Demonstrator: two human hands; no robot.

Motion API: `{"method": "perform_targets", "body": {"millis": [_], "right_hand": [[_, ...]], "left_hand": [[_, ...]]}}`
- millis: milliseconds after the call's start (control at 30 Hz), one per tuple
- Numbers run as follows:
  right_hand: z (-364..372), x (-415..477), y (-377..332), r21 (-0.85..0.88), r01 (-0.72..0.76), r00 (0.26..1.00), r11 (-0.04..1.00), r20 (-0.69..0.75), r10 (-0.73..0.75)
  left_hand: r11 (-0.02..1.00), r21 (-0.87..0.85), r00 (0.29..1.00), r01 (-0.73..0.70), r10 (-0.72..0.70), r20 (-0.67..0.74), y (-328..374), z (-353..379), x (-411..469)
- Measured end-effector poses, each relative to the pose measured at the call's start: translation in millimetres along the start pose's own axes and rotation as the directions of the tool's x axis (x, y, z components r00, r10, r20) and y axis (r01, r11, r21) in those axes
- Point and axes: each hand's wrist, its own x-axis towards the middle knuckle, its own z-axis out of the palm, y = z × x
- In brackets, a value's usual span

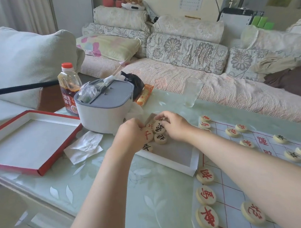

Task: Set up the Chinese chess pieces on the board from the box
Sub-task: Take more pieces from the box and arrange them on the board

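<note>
Head view: both my hands reach into the far corner of the white box (170, 159), left hand (129, 133) curled against a red-marked piece (147, 134), right hand (174, 126) fingering a black-marked piece (159, 127), grip on either unclear, while placed pieces sit on the paper board (228, 185) to the right.

A sauce bottle (69, 88), grey-lidded container (105, 107), crumpled tissue (84, 147) and glass (193, 92) stand on the table (154, 204).
</note>
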Motion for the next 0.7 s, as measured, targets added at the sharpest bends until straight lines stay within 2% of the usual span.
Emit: {"method": "perform_targets", "body": {"millis": [133, 367, 567, 700], "right_hand": [[-15, -20, 11, 0.015, -0.039, 0.995, 0.999, 0.098, 0.037], [-32, -56, 23, -0.277, -0.026, 0.966, 0.96, 0.241, 0.096], [-25, -63, 30, -0.402, 0.046, 0.983, 0.914, 0.179, 0.029], [-36, -72, 35, -0.445, 0.097, 0.995, 0.89, 0.065, -0.075]], "left_hand": [[0.999, 0.006, 0.996, -0.039, 0.038, 0.079, 8, 12, 0], [0.988, 0.088, 0.982, -0.125, 0.111, 0.154, 25, 34, -5], [0.973, 0.148, 0.966, -0.18, 0.146, 0.215, 35, 47, -11], [0.948, 0.228, 0.951, -0.221, 0.158, 0.265, 41, 53, -15]]}}
